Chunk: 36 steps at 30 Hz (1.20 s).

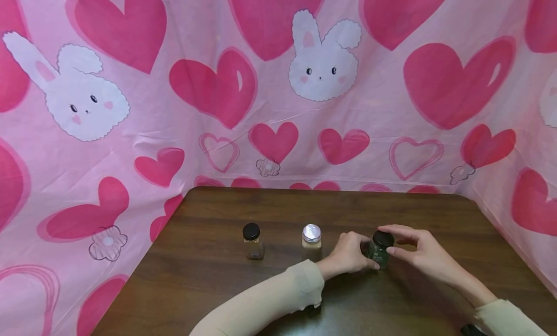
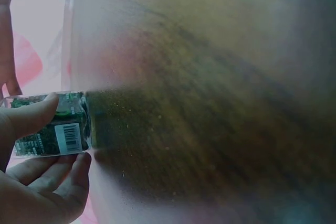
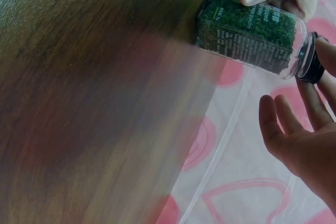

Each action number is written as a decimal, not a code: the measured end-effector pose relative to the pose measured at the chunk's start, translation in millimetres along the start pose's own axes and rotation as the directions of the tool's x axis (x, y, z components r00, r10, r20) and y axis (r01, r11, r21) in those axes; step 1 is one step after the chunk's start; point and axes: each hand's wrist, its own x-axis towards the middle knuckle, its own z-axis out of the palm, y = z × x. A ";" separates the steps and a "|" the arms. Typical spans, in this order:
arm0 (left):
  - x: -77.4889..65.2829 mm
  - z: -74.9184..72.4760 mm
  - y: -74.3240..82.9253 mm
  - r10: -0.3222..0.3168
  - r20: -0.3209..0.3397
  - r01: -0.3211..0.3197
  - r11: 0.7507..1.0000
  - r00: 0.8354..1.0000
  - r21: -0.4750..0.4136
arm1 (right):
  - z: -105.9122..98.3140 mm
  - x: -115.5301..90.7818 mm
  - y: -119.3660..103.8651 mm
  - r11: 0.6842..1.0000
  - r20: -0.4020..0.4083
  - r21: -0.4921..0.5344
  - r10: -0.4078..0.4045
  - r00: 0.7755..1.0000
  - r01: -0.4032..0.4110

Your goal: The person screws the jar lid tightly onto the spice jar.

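A clear jar of green dried herbs [image 3: 252, 32] stands upright on the table, its black lid [image 1: 383, 238] on top. My left hand [image 1: 349, 253] grips the jar's body from the left, with the thumb on one side and the fingers on the other; a barcode label [image 2: 68, 138] shows between them. From the right, my right hand [image 1: 424, 254] pinches the black lid between thumb and fingers. In the right wrist view, two of that hand's fingers [image 3: 271, 121] extend off the lid.
A jar with a silver lid [image 1: 312, 233] stands left of my left hand, partly behind the wrist. Farther left is a black-lidded jar [image 1: 254, 241]. Both are on the brown wooden table [image 1: 209, 215]. A pink heart-and-rabbit cloth [image 1: 278, 104] hangs around it. A dark object [image 1: 472, 330] lies by my right sleeve.
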 end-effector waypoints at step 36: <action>-1.4 -0.1 1.8 -0.004 0.002 0.004 1.000 1.000 0.016 | 11.8 3.9 -8.4 0.983 -0.154 -0.178 0.010 0.988 -0.038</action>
